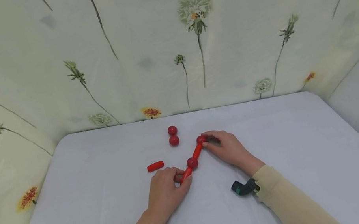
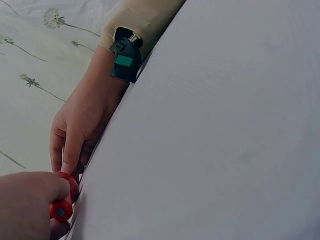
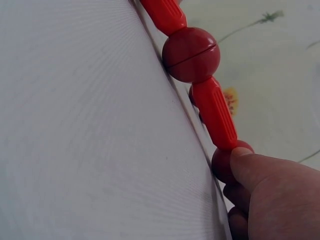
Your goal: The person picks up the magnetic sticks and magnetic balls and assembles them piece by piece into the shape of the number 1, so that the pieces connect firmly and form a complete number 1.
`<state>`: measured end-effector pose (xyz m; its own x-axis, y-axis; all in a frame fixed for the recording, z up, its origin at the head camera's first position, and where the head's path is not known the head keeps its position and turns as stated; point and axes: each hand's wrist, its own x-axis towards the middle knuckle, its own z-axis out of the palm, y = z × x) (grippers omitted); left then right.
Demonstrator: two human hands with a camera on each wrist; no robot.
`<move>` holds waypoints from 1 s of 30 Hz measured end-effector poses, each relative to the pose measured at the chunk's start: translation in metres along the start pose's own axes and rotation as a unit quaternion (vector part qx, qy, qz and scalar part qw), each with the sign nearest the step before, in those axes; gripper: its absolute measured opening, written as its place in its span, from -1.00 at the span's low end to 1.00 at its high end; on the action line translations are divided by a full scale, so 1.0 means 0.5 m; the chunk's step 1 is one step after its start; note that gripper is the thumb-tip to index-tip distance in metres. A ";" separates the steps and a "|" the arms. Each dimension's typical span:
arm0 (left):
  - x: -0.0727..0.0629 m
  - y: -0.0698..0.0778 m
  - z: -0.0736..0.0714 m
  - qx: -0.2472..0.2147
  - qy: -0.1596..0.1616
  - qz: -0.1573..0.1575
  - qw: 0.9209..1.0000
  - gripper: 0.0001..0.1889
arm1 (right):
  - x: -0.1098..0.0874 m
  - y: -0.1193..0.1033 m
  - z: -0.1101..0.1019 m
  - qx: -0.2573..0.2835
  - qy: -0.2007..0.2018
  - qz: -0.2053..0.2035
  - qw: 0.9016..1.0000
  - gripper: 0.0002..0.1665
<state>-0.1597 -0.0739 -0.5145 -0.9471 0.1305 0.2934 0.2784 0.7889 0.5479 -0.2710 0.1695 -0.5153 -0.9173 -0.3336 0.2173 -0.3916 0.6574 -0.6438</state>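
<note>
- Red rod-and-ball chain (image 1: 192,163) slants across the tabletop (image 1: 112,220) between left hand (image 1: 165,188) and right hand (image 1: 230,149); its pieces should line up straight.
- Near rod (image 1: 186,173), pinched by left fingers (image 1: 185,185), wants a steady hold.
- Far ball (image 1: 200,140), pinched by right fingers (image 1: 212,148), is best pressed straight.

the balls (image 3: 191,55) look glossy, the rods (image 3: 215,114) smooth plastic.
</note>
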 end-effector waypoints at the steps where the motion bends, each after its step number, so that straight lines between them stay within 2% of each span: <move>1: 0.000 0.000 0.000 0.000 -0.001 0.000 1.000 -0.70 | -0.001 0.000 0.000 -0.001 0.001 0.001 1.000 -0.53; 11: 0.000 -0.002 0.001 0.003 -0.003 0.005 1.000 -0.67 | -0.005 -0.003 -0.005 -0.010 -0.002 0.007 1.000 -0.49; 17: -0.002 0.002 -0.004 0.001 -0.003 -0.003 1.000 -0.67 | -0.009 -0.002 -0.003 0.000 0.010 -0.002 1.000 -0.43; 24: -0.002 0.003 -0.006 0.002 -0.007 -0.011 1.000 -0.66 | -0.031 -0.010 -0.005 0.007 0.039 -0.004 0.999 -0.47; 30: 0.000 0.002 -0.007 0.003 -0.005 -0.013 1.000 -0.65 | -0.060 -0.038 0.002 0.006 0.046 -0.007 0.999 -0.50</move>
<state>-0.1589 -0.0751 -0.5110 -0.9554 0.1170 0.2711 0.2537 0.7952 0.5507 -0.2359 0.1664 -0.5105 -0.9145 -0.2784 0.2935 -0.4045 0.6446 -0.6487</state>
